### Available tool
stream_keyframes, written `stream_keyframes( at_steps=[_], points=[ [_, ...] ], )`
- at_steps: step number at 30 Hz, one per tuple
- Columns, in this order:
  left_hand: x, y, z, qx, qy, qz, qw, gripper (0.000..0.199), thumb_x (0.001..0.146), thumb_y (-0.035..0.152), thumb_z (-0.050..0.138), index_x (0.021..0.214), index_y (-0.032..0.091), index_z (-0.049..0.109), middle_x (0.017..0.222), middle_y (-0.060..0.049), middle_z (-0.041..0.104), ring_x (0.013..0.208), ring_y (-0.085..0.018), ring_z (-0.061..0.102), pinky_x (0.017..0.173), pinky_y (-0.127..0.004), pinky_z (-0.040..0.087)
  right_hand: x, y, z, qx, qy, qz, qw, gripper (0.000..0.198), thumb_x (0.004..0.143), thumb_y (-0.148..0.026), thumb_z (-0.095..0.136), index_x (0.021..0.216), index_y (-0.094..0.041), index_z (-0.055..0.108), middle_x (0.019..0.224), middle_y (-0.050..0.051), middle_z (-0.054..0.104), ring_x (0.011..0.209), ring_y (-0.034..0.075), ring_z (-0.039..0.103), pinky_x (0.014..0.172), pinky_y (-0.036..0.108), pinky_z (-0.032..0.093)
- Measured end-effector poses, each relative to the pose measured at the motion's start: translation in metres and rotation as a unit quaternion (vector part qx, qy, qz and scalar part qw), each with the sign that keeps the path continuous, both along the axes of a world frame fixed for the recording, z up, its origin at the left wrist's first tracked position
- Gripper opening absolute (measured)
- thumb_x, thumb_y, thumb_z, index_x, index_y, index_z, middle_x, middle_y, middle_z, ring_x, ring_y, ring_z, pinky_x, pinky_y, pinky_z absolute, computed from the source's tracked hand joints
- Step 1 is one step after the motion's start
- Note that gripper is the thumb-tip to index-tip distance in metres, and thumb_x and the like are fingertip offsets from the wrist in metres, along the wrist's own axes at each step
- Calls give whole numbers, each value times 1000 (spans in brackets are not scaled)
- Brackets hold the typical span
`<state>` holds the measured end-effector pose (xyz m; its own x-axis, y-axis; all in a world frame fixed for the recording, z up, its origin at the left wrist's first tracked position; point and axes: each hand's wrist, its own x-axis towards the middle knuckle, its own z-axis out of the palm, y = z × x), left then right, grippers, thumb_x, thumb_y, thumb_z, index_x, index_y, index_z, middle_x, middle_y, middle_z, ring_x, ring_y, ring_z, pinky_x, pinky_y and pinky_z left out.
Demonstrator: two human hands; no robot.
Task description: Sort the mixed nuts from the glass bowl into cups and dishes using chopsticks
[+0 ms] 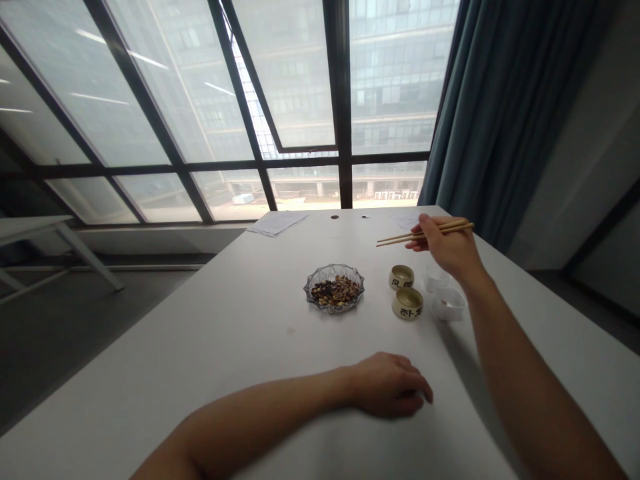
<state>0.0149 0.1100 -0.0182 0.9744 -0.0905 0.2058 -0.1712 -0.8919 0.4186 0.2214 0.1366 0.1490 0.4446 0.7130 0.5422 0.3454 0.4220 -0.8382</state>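
Note:
My right hand (445, 243) is closed around a pair of wooden chopsticks (456, 227), raised above the right side of the table. Their tips point left over bare tabletop, with nothing between them. My left hand (393, 385) lies on the table nearer to me, holding nothing, its fingers loosely bent and a little apart. A scalloped glass bowl (309, 291) holds a mix of seeds and nuts (337, 291), some dark, some pale. To its right stand two small ceramic cups with dark characters, a farther cup (401, 278) and a nearer cup (407, 305).
Beside the cups, partly behind my right forearm, are clear plastic containers (449, 305). Papers (278, 223) lie at the white table's (240, 333) far left corner. Two small dark items sit near the far edge. Windows and a blue curtain (500, 120) stand beyond.

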Motion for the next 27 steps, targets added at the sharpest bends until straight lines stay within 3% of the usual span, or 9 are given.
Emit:
stream_keyframes(
  at_steps=[6, 14, 21, 27],
  points=[
    [0, 0, -1, 9, -13, -1, 1000, 21, 92, 23, 58, 109, 21, 70, 93, -2, 75, 87, -17, 68, 92, -24, 50, -48, 5, -13, -12, -1, 100, 995, 52, 88, -63, 67, 81, -13, 75, 67, 9, 74, 60, 23, 76, 52, 28, 64],
    [-1, 0, -4, 9, -21, -4, 1000, 20, 93, 24, 58, 109, 22, 69, 95, -2, 75, 88, -17, 68, 92, -24, 50, -82, 5, -32, -120, -59, 211, 968, 50, 90, -61, 64, 77, -13, 74, 62, 8, 73, 55, 22, 73, 50, 27, 58],
    [0, 0, -6, 13, -14, -3, 1000, 20, 93, 25, 58, 110, 22, 69, 97, -2, 75, 90, -18, 68, 92, -26, 50, -83, 2, -33, -178, -141, 204, 952, 44, 95, -52, 60, 71, -17, 71, 54, 5, 70, 50, 18, 69, 49, 23, 52],
    [0, 0, -3, 5, -4, -4, 1000, 20, 92, 24, 58, 109, 22, 69, 95, -2, 75, 90, -18, 69, 93, -26, 51, -91, 4, -43, -193, -139, 208, 949, 40, 96, -48, 57, 72, -20, 71, 56, 2, 71, 54, 19, 72, 52, 25, 54]
  ],
)
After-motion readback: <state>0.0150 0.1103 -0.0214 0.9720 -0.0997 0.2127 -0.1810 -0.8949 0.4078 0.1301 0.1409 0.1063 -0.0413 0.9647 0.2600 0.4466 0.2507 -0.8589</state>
